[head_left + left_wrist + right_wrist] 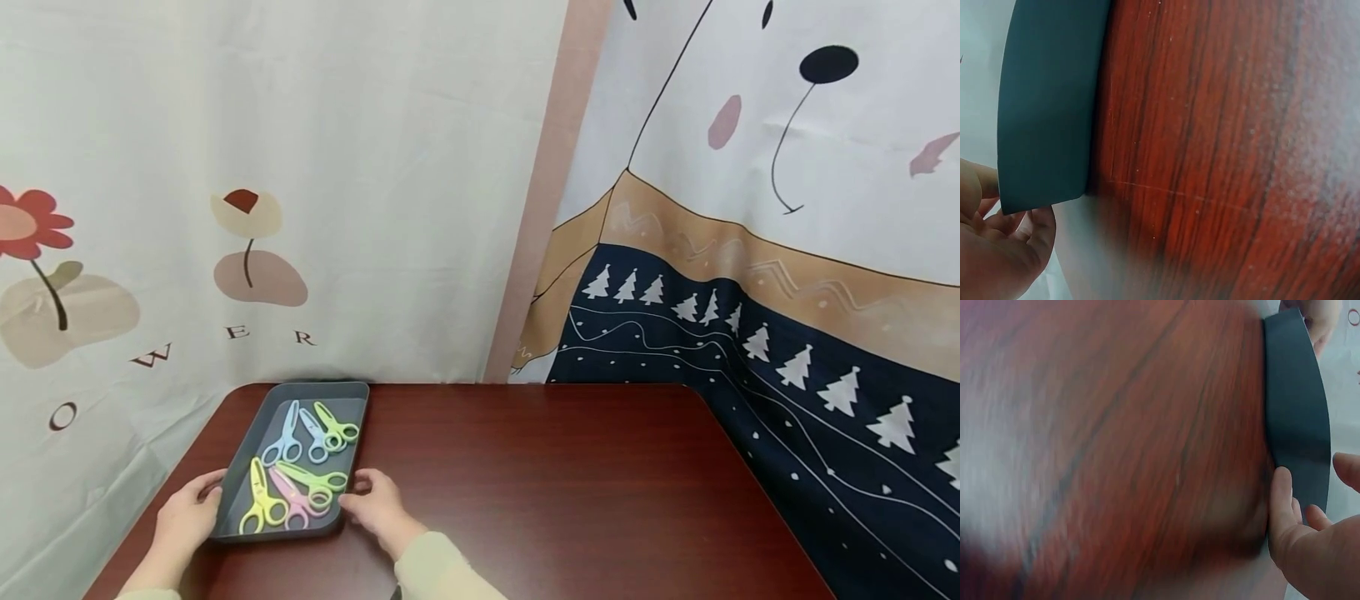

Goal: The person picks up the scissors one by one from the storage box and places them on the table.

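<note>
A dark grey tray (351, 392) lies on the left part of the table. In it are several children's scissors: yellow scissors (258, 492), pink scissors (291, 492), green scissors (309, 477) and blue scissors (290, 429) among them. At the tray's near left corner my left hand (187, 517) grips the edge; in the left wrist view its fingers (1041, 234) curl by the corner. On the opposite side is my right hand (381, 508). Its fingers (1282, 487) touch the tray's outer wall in the right wrist view, the thumb raised apart from the rim.
The reddish-brown table (555, 483) stretches to the right of the tray. Behind it hangs a pale printed curtain (405, 183) with flowers and letters, and a bear picture (750, 250) is at the right.
</note>
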`<state>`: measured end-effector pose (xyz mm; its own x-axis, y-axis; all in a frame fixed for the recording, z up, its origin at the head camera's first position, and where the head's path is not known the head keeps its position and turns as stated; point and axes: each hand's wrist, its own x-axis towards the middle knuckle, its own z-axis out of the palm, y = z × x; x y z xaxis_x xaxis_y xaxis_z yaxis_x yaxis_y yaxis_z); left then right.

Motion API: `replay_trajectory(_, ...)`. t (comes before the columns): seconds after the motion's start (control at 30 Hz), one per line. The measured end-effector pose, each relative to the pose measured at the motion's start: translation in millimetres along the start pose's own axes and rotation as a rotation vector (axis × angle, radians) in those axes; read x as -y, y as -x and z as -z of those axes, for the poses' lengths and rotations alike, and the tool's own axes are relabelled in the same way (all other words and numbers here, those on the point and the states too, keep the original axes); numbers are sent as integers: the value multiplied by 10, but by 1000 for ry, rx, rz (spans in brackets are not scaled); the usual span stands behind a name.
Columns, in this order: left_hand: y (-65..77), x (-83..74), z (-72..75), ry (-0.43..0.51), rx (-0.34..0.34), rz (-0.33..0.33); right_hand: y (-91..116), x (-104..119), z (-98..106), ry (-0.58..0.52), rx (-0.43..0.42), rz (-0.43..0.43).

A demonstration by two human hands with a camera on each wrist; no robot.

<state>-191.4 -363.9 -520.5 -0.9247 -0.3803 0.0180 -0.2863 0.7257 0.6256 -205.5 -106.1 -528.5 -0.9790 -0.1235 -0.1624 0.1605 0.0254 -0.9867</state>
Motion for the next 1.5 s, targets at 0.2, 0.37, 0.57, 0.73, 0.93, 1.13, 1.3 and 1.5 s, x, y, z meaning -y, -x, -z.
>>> replay_trajectory(0.2,4,-1,13,6,16,16,54,10,-95,-19,-14,-8)
replay_trajectory(0.37,10,-12,18,16,24,15,30,11,-112,-58,-35,-19)
replay_trajectory(0.57,16,-2,8,-10,-1,-17,-8,5,-115,-49,-50,-8)
replay_trajectory(0.73,9,3,7,-20,-9,-39,-14,17,-107,-47,-57,-15)
replay_trajectory(0.93,19,3,3,-27,-19,-63,-22,10,-81,-36,-48,-8)
replay_trajectory(1.13,50,-22,-34,-38,-48,-119,-42,-12,-25,-4,-51,-4)
replay_trajectory(1.3,75,-45,-62,-31,-66,-131,-46,-13,19,-5,-37,-2)
replay_trajectory(1.5,90,-55,-95,-45,-86,-175,-40,-4,74,-3,-25,4)
